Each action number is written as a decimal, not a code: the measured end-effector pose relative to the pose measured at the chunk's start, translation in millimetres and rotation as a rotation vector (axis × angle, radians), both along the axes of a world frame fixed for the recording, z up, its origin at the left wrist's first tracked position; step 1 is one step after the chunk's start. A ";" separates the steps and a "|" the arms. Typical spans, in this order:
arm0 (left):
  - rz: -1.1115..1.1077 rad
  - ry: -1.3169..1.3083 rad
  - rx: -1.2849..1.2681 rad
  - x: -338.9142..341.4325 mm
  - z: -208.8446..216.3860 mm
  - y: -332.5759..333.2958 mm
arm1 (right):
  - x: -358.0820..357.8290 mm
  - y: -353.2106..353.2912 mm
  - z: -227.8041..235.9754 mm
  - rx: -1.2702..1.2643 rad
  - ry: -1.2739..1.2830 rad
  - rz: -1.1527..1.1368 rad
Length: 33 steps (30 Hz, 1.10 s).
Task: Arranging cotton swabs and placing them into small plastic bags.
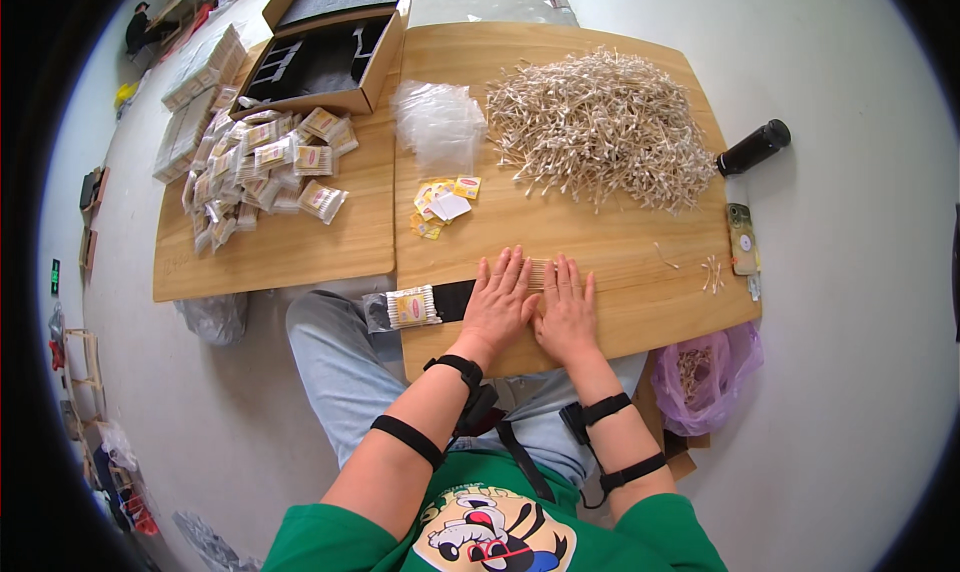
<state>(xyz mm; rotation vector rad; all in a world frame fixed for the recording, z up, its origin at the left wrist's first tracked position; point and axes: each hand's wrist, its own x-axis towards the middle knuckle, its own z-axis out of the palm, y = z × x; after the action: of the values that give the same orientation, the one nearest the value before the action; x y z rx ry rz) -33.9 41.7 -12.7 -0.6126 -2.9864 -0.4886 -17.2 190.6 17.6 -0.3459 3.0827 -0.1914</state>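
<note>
Both palms lie flat near the table's front edge. My left hand (496,304) has its fingers stretched out over the right end of a black strip (454,300). Beside it, my right hand (566,313) is also flat with fingers extended. Between the two hands shows a row of cotton swabs (540,273) laid side by side, partly hidden under the fingers. Left of my left hand, a packed bundle of cotton swabs (412,307) with a yellow label sits at the mouth of a clear plastic bag (377,312). A few loose cotton swabs (712,273) lie to the right.
A large heap of cotton swabs (605,127) covers the far right. Clear bags (440,122) and yellow-white cards (448,206) lie mid-table. Filled packs (265,162) and an open cardboard box (378,67) stand left. A black bottle (754,148) and a phone (742,238) are at the right edge.
</note>
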 end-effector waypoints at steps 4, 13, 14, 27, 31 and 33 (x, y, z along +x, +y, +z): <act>0.003 -0.002 -0.032 -0.7 2.5 -0.2 | -0.6 5.2 -3.8 -0.076 0.003 -0.028; -0.003 -0.008 0.046 -1.9 6.2 -1.0 | -18.3 -4.4 -10.9 0.112 -0.014 0.058; -0.002 -0.008 0.045 -1.9 5.3 -1.3 | -19.0 -4.4 -12.0 0.066 -0.017 0.056; 0.038 0.039 0.093 -2.5 8.4 1.3 | -19.1 -4.8 -14.3 -0.114 0.103 0.061; 0.053 0.006 0.081 -2.0 2.2 0.6 | -26.8 0.3 -12.8 -0.185 0.135 0.084; 0.043 0.017 0.073 -3.7 0.7 1.7 | -43.2 7.9 -16.1 -0.458 0.225 -0.044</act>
<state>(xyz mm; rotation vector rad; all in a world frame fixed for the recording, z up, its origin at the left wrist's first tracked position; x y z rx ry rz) -37.6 43.4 -12.0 -0.5422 -2.9439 -0.5827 -60.4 198.5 1.5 -0.3295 3.2375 -0.9280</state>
